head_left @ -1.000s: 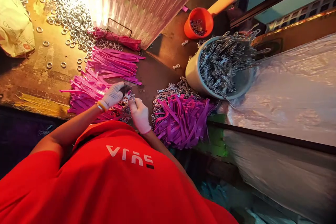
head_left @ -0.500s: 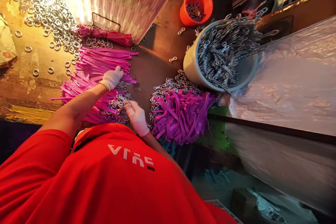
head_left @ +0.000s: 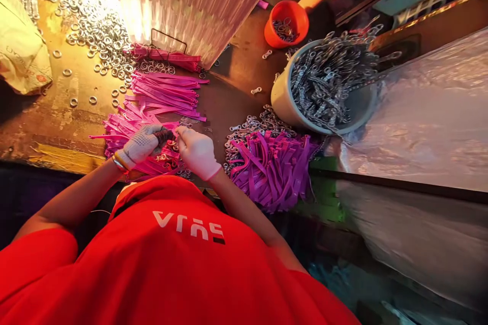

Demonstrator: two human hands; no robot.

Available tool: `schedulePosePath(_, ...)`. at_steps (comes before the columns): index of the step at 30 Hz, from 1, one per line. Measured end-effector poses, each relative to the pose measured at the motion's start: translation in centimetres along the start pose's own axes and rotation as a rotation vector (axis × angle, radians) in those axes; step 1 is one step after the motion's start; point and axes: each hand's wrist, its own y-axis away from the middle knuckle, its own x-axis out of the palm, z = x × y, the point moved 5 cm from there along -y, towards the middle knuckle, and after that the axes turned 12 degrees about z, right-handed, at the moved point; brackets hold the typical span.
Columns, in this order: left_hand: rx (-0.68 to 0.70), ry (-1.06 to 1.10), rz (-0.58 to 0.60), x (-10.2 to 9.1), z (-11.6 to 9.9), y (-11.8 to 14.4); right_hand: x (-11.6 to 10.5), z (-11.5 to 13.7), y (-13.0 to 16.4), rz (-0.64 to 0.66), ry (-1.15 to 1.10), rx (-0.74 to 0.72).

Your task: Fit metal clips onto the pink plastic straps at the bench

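Note:
Both my hands wear white gloves and meet over a flat pile of pink straps (head_left: 152,111) at the near edge of the worn bench (head_left: 57,117). My left hand (head_left: 140,144) has its dark fingertips pinched on a strap end. My right hand (head_left: 197,151) is closed against the same spot, fingertips touching the left ones. The small piece between them is too small to name. Metal rings (head_left: 173,155) lie among the straps just under my hands.
A tangled heap of purple straps (head_left: 270,170) on metal links lies right of my hands. A grey bucket (head_left: 281,104) holds metal clips. Behind it lies an orange scoop (head_left: 287,23). Loose rings (head_left: 95,25) cover the far left, a ribbed pink panel (head_left: 198,0) stands behind, and plastic sheeting (head_left: 419,122) lies right.
My left hand reached out over the pink straps half a second ago and has come back. Both hands are together again at the near edge of the pile.

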Motion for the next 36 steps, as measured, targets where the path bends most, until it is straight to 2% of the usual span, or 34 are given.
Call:
schedulePosePath(3,-0.022,0.078,0.014,1.1,0.5,2.3,-0.3,2.4,1.2,0.114,0.259,-0.021)
schedulePosePath(6,0.001,0.138,0.036,2.1,0.8,3.5,-0.9,4.0,2.3,0.179,0.401,-0.07)
schedulePosePath(9,0.07,0.342,-0.012,2.9,0.8,4.2,-1.6,5.0,2.8,0.165,0.405,-0.077)
schedulePosePath(12,0.094,0.488,-0.044,3.5,0.9,4.7,-1.7,5.5,3.0,0.11,0.286,-0.075)
schedulePosePath(14,0.104,0.4,-0.075,3.4,0.7,5.2,-1.1,5.5,3.2,0.078,0.227,-0.065)
schedulePosePath(17,0.131,0.009,-0.118,2.6,0.1,6.0,0.2,5.2,3.6,0.054,0.265,-0.05)
schedulePosePath(19,0.131,-0.199,-0.084,2.3,-0.1,6.2,0.9,5.0,3.9,0.039,0.323,-0.062)
schedulePosePath(22,0.145,-0.323,0.013,2.6,0.2,6.0,1.6,4.8,4.1,0.027,0.36,-0.081)
schedulePosePath(24,0.173,-0.422,0.019,3.1,0.5,6.0,1.9,4.6,4.2,0.041,0.325,-0.081)
schedulePosePath(26,0.172,-0.446,0.012,3.6,1.1,6.0,1.9,4.4,4.4,0.051,0.257,-0.054)
schedulePosePath(29,0.118,-0.202,0.046,3.8,2.2,6.4,1.7,4.3,4.9,0.05,0.155,-0.027)
schedulePosePath(31,0.125,-0.091,0.006,3.6,2.4,6.7,1.4,4.2,5.1,0.086,0.103,-0.052)
schedulePosePath(33,0.173,-0.173,-0.067,3.3,2.1,6.9,1.3,4.1,5.0,0.159,0.07,-0.054)
schedulePosePath(36,0.241,-0.452,-0.147,3.4,1.4,6.9,1.6,3.5,4.4,0.24,0.089,0.026)
